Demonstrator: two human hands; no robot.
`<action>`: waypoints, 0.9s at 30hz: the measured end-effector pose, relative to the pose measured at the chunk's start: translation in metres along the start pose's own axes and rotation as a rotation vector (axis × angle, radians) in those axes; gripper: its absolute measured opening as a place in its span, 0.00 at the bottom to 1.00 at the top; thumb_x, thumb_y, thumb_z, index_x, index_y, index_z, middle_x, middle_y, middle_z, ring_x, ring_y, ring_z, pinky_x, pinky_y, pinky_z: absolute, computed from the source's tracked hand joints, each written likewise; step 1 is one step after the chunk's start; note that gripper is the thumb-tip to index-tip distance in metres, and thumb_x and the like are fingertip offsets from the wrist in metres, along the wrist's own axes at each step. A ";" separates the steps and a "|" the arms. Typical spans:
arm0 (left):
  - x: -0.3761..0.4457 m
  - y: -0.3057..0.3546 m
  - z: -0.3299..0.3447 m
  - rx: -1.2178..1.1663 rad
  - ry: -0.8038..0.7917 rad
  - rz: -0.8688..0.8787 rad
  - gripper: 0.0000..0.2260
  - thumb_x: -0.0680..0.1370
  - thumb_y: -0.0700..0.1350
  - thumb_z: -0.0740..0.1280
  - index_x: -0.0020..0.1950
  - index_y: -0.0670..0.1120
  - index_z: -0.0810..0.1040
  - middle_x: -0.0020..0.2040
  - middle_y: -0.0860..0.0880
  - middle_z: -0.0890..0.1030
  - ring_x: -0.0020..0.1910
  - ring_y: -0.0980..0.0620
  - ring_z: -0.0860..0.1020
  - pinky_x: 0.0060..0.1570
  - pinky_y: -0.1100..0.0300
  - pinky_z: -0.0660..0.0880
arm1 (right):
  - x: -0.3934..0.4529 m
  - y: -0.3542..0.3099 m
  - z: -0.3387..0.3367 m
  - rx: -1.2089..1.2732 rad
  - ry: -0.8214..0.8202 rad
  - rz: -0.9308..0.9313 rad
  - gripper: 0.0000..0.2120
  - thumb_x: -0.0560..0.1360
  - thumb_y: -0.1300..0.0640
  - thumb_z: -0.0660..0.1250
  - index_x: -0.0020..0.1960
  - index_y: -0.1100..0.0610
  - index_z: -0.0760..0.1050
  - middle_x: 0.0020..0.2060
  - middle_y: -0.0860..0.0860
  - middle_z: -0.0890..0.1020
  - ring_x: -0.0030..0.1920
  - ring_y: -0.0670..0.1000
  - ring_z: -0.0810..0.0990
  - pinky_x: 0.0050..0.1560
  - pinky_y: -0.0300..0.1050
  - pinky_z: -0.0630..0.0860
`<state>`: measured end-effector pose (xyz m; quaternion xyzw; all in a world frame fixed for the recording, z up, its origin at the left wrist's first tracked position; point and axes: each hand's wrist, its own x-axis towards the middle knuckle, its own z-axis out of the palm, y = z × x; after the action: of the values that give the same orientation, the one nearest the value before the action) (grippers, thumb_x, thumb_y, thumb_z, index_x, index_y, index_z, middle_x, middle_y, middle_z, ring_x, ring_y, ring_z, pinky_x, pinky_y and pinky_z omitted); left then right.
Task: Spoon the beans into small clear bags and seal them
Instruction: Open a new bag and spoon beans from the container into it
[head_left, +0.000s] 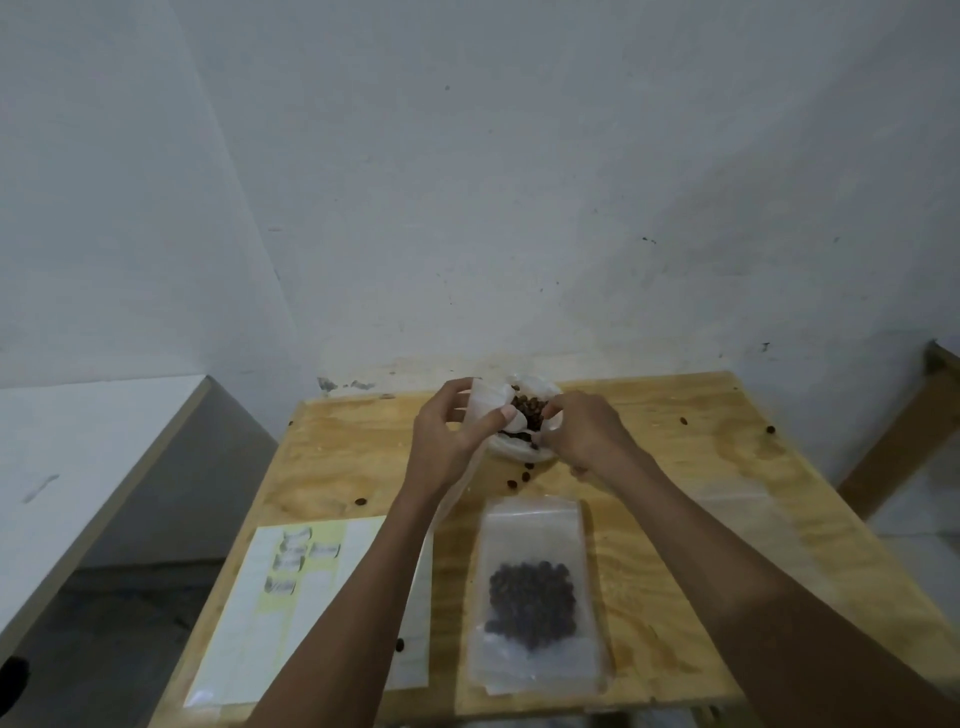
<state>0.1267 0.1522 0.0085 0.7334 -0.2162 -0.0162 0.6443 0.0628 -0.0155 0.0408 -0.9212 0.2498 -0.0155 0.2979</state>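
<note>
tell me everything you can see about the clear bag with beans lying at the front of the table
The clear bag is a small, flat pouch of transparent plastic with a strip across its far end that looks like a zip seal. A dark heap of beans fills its middle. It lies flat on the wooden table, between the two forearms, near the front edge. Neither hand touches it. Whether it is sealed cannot be told.

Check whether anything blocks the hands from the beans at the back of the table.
Nothing visible does. The left hand holds a small clear bag and the right hand reaches into the beans in their white container.
</note>
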 end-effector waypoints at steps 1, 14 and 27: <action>0.000 0.000 0.002 -0.009 -0.016 -0.010 0.24 0.69 0.59 0.77 0.62 0.51 0.81 0.54 0.55 0.85 0.50 0.58 0.82 0.42 0.68 0.77 | -0.001 -0.001 0.003 0.023 -0.019 0.015 0.10 0.77 0.58 0.74 0.57 0.55 0.80 0.48 0.54 0.80 0.41 0.58 0.85 0.38 0.49 0.83; 0.009 -0.002 0.004 -0.150 -0.078 -0.082 0.24 0.69 0.60 0.76 0.60 0.49 0.83 0.53 0.49 0.86 0.53 0.47 0.85 0.50 0.43 0.83 | 0.011 0.011 -0.004 -0.192 0.103 -0.020 0.14 0.77 0.62 0.67 0.55 0.51 0.87 0.54 0.53 0.86 0.51 0.56 0.84 0.48 0.50 0.83; 0.018 0.005 0.010 -0.244 -0.038 -0.168 0.07 0.80 0.44 0.70 0.47 0.40 0.79 0.37 0.58 0.83 0.38 0.60 0.82 0.45 0.57 0.81 | -0.001 0.018 0.008 -0.082 0.179 0.011 0.13 0.77 0.61 0.65 0.51 0.48 0.87 0.46 0.50 0.87 0.43 0.54 0.84 0.37 0.44 0.77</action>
<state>0.1383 0.1360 0.0164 0.6647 -0.1626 -0.1103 0.7208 0.0550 -0.0227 0.0243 -0.9262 0.2807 -0.0860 0.2366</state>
